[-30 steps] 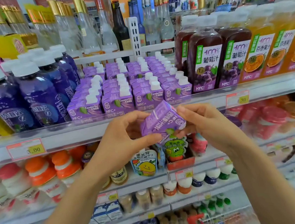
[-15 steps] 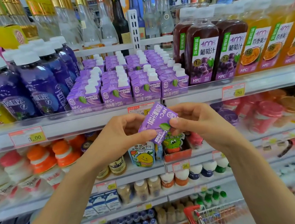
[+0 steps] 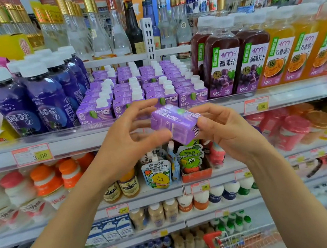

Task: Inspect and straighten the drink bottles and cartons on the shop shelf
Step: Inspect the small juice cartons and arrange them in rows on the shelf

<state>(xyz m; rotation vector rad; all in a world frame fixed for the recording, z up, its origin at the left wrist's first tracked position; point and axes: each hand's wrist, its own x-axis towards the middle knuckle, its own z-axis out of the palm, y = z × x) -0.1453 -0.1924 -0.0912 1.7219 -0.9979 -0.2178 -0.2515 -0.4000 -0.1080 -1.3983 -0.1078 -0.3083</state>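
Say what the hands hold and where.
A purple juice carton, sideways: the right hand has its grip on the right end, the left hand pinches the left end with thumb and fingertips.

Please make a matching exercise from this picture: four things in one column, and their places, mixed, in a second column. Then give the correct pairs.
1. small purple cardboard carton
2. blue plastic bottles with white caps
3. dark red grape juice bottles
4. red wire trolley

A. left of the shelved purple carton rows
B. bottom edge of the picture
C. held between left hand and right hand
D. right of those rows

Pairs: 1-C, 2-A, 3-D, 4-B
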